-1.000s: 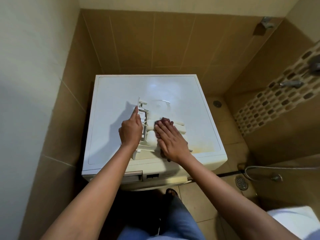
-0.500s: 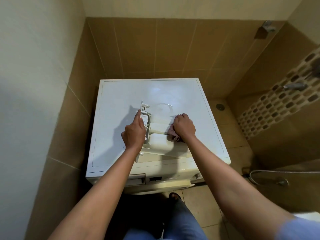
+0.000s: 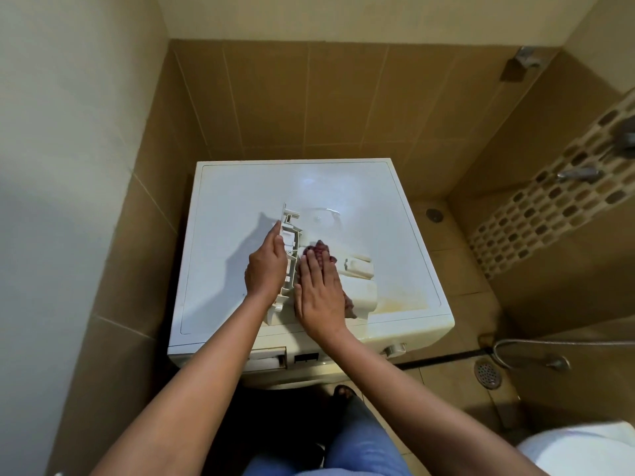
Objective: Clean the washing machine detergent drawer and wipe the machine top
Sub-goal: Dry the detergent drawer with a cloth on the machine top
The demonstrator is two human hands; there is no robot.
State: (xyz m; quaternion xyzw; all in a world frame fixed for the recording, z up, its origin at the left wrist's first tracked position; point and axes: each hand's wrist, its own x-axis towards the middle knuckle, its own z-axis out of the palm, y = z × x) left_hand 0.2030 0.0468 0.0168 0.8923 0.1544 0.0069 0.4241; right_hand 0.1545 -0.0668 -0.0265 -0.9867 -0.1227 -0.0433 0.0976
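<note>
Mostly hidden: cloth (image 3: 320,251), drawer (image 3: 360,291) interior.

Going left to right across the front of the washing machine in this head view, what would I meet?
Left hand → right hand flat on a dark red cloth → yellowish stain on the white machine top → round metal floor drain.

Flat right hand (image 3: 321,297), cloth (image 3: 318,250) on drawer (image 3: 360,293)
</note>
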